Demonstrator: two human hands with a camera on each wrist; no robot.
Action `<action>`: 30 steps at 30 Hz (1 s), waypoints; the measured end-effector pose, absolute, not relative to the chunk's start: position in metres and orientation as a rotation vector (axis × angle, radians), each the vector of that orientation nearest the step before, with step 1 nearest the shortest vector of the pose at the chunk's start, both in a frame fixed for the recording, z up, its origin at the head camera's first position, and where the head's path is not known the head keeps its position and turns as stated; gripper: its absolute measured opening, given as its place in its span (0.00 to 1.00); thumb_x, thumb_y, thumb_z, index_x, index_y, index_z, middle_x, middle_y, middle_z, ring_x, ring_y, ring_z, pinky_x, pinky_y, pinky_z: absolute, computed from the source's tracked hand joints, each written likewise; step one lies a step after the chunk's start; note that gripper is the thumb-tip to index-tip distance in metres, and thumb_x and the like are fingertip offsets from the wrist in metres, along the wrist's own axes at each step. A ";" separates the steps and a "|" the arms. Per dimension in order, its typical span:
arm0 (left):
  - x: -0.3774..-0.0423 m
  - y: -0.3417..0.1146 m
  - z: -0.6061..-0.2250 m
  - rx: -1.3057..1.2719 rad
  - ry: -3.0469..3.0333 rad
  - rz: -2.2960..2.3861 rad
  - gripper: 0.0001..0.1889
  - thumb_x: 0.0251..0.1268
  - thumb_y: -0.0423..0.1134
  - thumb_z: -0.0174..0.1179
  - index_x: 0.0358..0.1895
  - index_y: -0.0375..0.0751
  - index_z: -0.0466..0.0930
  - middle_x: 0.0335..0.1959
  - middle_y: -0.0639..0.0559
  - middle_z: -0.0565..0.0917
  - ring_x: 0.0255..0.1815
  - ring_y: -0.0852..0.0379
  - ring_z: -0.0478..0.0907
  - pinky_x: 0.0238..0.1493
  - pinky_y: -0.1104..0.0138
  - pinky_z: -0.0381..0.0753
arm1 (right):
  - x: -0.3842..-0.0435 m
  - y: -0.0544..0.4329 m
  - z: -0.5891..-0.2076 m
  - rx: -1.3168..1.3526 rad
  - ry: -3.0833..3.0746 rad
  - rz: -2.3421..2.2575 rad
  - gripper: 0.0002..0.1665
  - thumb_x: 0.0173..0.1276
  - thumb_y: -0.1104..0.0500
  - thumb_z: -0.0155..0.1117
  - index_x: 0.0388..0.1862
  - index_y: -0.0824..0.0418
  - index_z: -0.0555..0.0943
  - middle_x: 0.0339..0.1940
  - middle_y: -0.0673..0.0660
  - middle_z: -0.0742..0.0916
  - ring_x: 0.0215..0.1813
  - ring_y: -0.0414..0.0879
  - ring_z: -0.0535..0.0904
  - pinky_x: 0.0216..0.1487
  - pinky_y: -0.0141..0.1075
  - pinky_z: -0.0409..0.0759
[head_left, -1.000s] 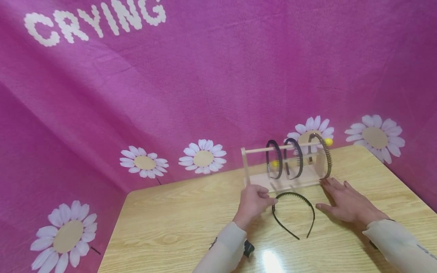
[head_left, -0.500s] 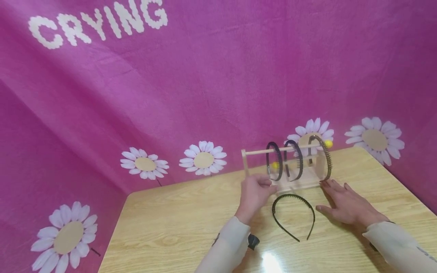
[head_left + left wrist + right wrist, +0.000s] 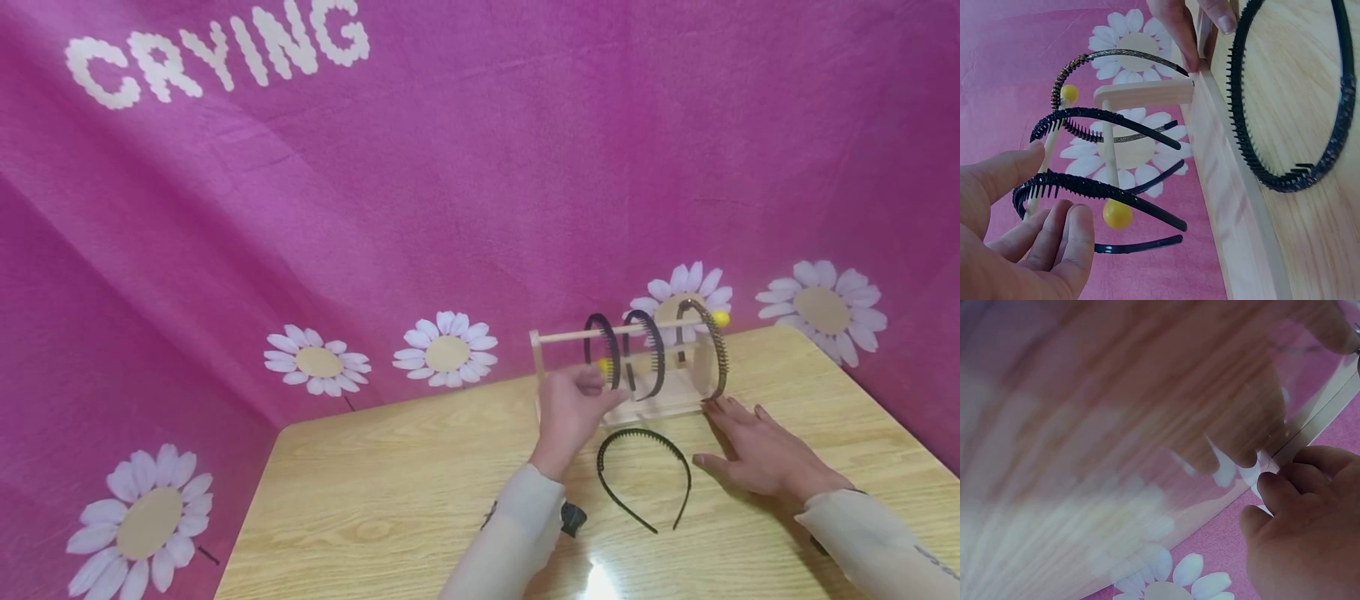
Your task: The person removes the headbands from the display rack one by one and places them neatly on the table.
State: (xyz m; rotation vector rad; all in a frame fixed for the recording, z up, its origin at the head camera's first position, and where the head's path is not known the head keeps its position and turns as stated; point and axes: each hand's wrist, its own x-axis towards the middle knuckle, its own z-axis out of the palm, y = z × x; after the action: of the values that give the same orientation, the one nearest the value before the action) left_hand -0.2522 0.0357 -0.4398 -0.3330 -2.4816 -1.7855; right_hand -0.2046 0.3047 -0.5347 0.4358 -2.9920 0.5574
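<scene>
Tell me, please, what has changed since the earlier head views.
The left hand has moved forward and slightly right, from the loose headband to the leftmost headband on the rack. The right hand still rests at the rack's right end; the headbands stayed put.

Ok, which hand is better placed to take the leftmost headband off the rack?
Likely the left hand: its fingers are close to that headband, while the right hand rests near the right end of the rack.
</scene>
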 end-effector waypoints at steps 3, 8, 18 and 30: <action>-0.252 0.038 -0.438 -0.336 -2.467 -1.787 0.25 0.49 0.38 0.80 0.51 0.32 0.85 0.39 0.46 0.88 0.36 0.62 0.83 0.37 0.73 0.84 | -0.205 0.305 -0.535 0.434 -2.992 0.550 0.52 0.67 0.36 0.66 0.73 0.74 0.65 0.75 0.78 0.61 0.72 0.73 0.61 0.70 0.70 0.54; -0.254 0.042 -0.435 -0.350 -2.445 -1.763 0.25 0.50 0.36 0.79 0.53 0.33 0.84 0.39 0.44 0.87 0.35 0.63 0.82 0.38 0.72 0.84 | -0.206 0.304 -0.534 0.437 -2.994 0.546 0.52 0.67 0.36 0.66 0.73 0.74 0.65 0.75 0.77 0.61 0.73 0.72 0.59 0.70 0.70 0.53; -0.257 0.047 -0.436 -0.315 -2.447 -1.729 0.24 0.48 0.35 0.80 0.50 0.33 0.85 0.33 0.48 0.87 0.31 0.63 0.82 0.33 0.73 0.84 | -0.206 0.304 -0.534 0.433 -2.997 0.542 0.52 0.66 0.36 0.66 0.73 0.74 0.65 0.75 0.77 0.62 0.73 0.72 0.60 0.69 0.71 0.54; -0.255 0.049 -0.432 -0.379 -2.441 -1.661 0.15 0.51 0.31 0.77 0.43 0.32 0.86 0.32 0.49 0.86 0.29 0.65 0.81 0.33 0.75 0.83 | -0.205 0.304 -0.534 0.438 -3.000 0.543 0.52 0.67 0.36 0.66 0.72 0.74 0.65 0.75 0.77 0.62 0.73 0.72 0.60 0.70 0.70 0.54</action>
State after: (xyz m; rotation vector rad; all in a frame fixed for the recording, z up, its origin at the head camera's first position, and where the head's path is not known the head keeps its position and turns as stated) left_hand -0.2550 0.0489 -0.4324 -0.3786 -2.4407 -1.6610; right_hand -0.2048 0.3044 -0.5341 0.4376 -2.9998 0.5434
